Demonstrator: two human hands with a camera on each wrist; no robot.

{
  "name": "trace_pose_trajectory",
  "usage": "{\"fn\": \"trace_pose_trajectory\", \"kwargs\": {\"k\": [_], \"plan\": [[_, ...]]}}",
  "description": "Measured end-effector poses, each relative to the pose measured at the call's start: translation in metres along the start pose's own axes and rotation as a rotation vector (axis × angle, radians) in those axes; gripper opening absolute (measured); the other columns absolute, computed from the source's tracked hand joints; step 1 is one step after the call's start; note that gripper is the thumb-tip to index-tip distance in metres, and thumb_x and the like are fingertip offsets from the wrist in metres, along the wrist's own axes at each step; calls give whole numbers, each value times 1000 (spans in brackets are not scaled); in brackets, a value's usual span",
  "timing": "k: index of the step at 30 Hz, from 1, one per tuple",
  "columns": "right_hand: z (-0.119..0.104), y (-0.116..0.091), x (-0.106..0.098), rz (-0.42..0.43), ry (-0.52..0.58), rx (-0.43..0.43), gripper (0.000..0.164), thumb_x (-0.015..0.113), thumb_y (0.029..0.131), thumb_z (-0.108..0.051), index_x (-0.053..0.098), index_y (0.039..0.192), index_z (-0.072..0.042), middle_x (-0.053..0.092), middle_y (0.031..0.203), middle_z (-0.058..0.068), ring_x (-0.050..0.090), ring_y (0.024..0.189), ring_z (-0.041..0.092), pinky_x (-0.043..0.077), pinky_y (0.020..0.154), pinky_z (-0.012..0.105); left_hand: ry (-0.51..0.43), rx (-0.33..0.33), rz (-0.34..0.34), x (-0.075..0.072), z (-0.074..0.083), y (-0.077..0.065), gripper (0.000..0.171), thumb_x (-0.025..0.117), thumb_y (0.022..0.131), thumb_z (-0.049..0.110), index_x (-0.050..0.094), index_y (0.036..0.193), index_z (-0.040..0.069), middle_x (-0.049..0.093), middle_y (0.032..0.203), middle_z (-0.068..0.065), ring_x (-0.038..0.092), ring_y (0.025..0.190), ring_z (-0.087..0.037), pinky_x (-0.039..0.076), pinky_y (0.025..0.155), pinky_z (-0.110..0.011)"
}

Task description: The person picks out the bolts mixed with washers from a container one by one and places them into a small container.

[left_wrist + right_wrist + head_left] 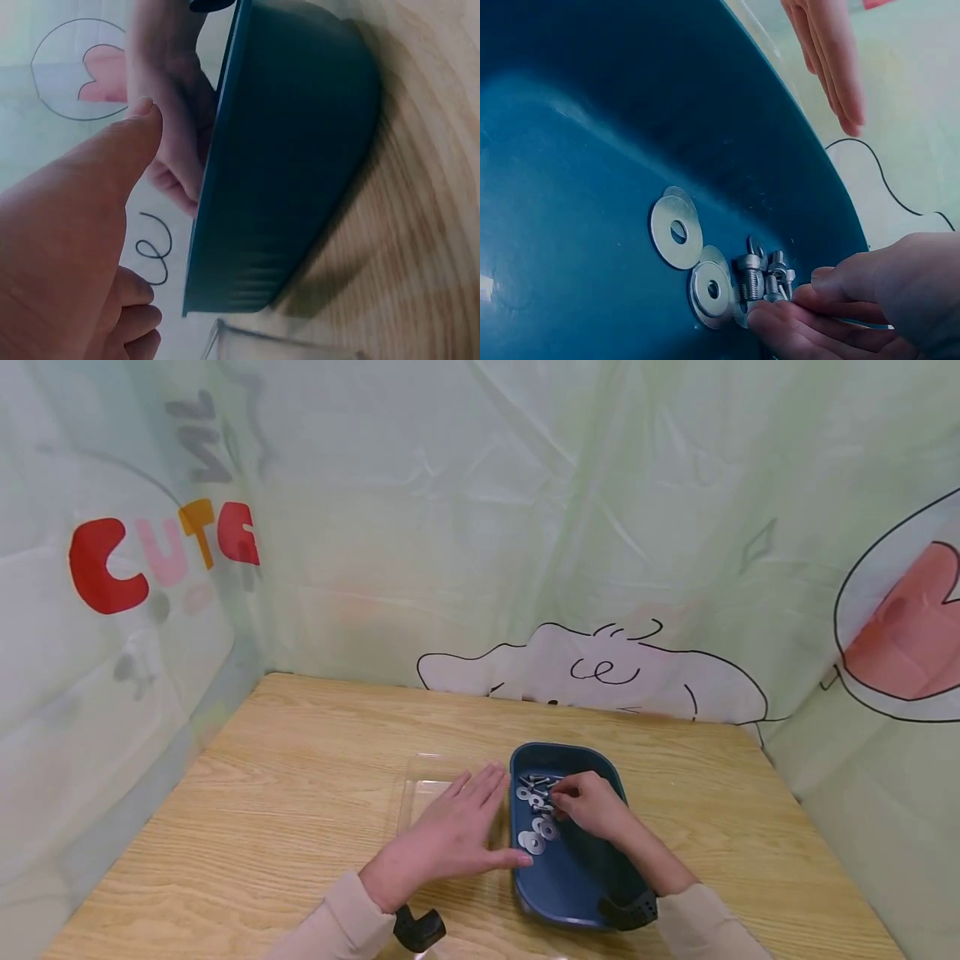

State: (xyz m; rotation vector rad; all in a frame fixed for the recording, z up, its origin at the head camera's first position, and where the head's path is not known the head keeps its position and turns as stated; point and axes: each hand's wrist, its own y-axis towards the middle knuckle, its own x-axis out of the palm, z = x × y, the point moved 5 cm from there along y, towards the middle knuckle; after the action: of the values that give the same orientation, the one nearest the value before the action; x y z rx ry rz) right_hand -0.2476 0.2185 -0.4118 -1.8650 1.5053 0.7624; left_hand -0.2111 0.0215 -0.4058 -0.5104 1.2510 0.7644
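Note:
A deep blue plastic bin (564, 889) stands on the wooden table, with metal bolts (752, 281) and flat round washers (676, 232) gathered along one side of its floor. My right hand (592, 806) reaches inside it, thumb and fingers bent together at the bolts; I cannot tell whether they pinch one. In the right wrist view, those fingertips (769, 319) cover part of the pile. My left hand (459, 827) is held over a clear plastic container (408, 797), fingers straight, thumb spread toward the bin's near side, nothing in its grasp.
The clear container stands directly left of the bin, partly under my left hand. Black wrist mounts (418, 930) sit at both sleeves. Printed curtains (450, 527) hang behind and beside the wooden table (300, 760).

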Motion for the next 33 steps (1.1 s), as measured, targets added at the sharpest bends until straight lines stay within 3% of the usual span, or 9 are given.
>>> {"fn": "trace_pose_trajectory", "kwargs": {"k": [14,26,33], "plan": [[-2,7,9,-20,-20,32,18,60,95,-2,73,105,6,74,89,11,70,73,18,62,73,37,25,25,-47,15,8,3,116,45,76,89,22,159,11,16,168,-5,14,155,-20,17,126,-48],[-2,8,13,-21,27,90,17,62,95,-3,74,105,4,72,87,8,69,75,17,62,77,37,60,-6,-3,10,14,2,121,53,69,89,33,155,6,28,164,-10,26,152,-23,27,123,-45],[-1,11,16,-14,51,68,16,61,95,-1,73,103,5,73,88,9,69,75,16,62,77,38,52,8,-21,9,15,2,123,57,66,89,32,155,8,29,163,-9,27,152,-22,26,124,-46]]}}
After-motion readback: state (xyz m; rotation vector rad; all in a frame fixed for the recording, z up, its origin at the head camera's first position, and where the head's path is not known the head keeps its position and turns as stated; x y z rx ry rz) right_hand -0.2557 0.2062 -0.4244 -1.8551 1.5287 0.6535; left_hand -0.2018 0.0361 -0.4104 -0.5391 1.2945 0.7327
